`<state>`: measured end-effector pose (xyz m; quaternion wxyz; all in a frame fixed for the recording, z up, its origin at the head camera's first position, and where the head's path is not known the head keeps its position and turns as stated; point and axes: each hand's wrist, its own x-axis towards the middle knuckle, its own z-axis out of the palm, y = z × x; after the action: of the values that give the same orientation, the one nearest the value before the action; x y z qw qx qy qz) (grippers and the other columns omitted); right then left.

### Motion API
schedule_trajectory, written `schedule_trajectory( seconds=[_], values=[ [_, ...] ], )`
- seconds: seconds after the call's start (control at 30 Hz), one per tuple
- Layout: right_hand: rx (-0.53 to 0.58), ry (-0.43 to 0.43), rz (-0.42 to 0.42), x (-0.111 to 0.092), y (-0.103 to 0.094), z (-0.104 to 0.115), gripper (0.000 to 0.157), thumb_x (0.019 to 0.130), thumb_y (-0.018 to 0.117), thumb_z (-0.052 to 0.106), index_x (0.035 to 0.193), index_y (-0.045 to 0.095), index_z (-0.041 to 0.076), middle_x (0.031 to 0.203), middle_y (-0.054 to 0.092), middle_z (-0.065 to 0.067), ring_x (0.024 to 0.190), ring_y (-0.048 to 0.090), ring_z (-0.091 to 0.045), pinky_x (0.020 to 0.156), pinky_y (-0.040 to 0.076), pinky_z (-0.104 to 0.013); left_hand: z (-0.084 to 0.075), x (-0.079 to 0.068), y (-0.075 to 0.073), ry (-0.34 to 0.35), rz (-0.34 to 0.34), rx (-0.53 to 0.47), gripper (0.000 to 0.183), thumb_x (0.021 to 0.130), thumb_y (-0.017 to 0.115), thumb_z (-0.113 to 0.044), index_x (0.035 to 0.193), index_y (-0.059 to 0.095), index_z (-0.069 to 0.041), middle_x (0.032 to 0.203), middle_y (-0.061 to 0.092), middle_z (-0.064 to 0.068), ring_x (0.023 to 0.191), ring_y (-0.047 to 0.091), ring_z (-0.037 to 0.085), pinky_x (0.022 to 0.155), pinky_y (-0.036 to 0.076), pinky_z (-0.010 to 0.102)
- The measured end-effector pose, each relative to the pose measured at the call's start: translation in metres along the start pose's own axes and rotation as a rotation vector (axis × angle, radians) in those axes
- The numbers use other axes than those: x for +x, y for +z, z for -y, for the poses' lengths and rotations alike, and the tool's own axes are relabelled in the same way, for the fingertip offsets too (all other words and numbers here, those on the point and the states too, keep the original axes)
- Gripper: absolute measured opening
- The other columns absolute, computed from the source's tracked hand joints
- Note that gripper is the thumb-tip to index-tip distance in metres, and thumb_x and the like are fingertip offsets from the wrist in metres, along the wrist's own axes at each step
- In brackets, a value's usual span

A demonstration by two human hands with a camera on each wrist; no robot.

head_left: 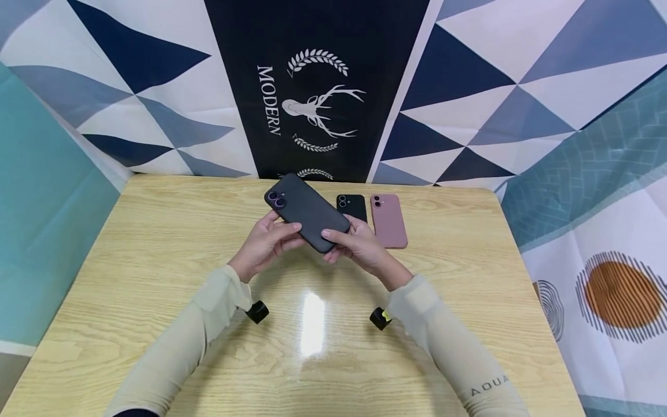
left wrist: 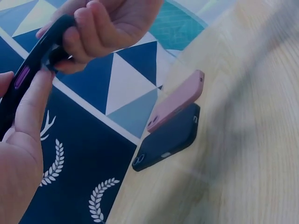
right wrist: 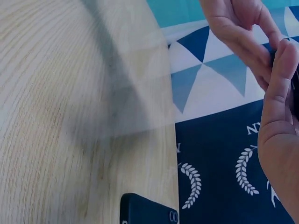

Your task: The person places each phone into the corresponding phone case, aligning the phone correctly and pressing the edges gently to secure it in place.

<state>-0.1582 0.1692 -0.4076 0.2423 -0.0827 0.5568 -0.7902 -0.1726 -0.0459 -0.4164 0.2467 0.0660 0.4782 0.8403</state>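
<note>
A phone in a black case (head_left: 311, 211) is held up in both hands above the table, its back and two purple-ringed lenses showing. My left hand (head_left: 264, 244) pinches it along the lower left edge near the camera end, thumb on the back. At the other end my right hand (head_left: 363, 248) grips the corner, thumb on top and fingers beneath. In the left wrist view, a purple strip (left wrist: 21, 77) shows through the case's side, and dark material near the right fingers is too blurred to make out.
On the wooden table (head_left: 172, 260) a black phone or case (head_left: 353, 207) lies beside a pink one (head_left: 389, 223), near the back edge, partly behind the right hand. A patterned cloth wall (head_left: 318, 35) stands behind the table.
</note>
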Motion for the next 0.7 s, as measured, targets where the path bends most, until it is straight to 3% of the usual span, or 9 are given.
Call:
schedule_trajectory(
  seconds=[0.23,0.43,0.57,0.7],
  values=[
    [-0.027,0.019,0.048,-0.0034,-0.0025,0.0009,0.017,0.097,0.044,0.014,0.106,0.049,0.001,0.068,0.069,-0.005,0.056,0.066,-0.013,0.053,0.055,-0.023,-0.0025,-0.0014,-0.0026,-0.021,-0.024,0.005,0.044,0.092,0.045,0.005,0.133,0.038,-0.007,0.095,0.072,0.0,0.082,0.07,0.012,0.071,0.058,0.025],
    [-0.076,0.066,0.098,-0.0034,-0.0057,0.0006,0.028,0.098,0.04,0.022,0.094,0.061,0.005,0.07,0.07,-0.006,0.057,0.066,-0.011,0.054,0.055,-0.023,-0.0027,-0.0025,-0.0015,-0.022,-0.045,0.013,0.038,0.089,0.038,0.003,0.126,0.043,-0.004,0.093,0.068,-0.002,0.075,0.067,0.008,0.064,0.057,0.022],
    [-0.088,0.065,0.074,-0.0015,-0.0073,0.0007,0.028,0.099,0.037,0.028,0.104,0.055,0.006,0.07,0.067,-0.003,0.057,0.064,-0.013,0.055,0.055,-0.025,-0.0027,-0.0021,-0.0003,-0.056,-0.056,0.016,0.032,0.087,0.036,0.001,0.117,0.047,-0.003,0.089,0.065,-0.001,0.071,0.065,0.006,0.061,0.056,0.019],
    [-0.096,0.046,0.024,0.0017,-0.008,0.0025,0.026,0.1,0.034,0.028,0.111,0.048,0.009,0.07,0.065,-0.002,0.057,0.062,-0.013,0.054,0.053,-0.024,-0.0022,-0.0028,-0.0008,-0.1,-0.022,0.03,0.032,0.086,0.034,0.001,0.115,0.048,-0.001,0.086,0.067,-0.001,0.069,0.066,0.005,0.058,0.055,0.017]
  ],
)
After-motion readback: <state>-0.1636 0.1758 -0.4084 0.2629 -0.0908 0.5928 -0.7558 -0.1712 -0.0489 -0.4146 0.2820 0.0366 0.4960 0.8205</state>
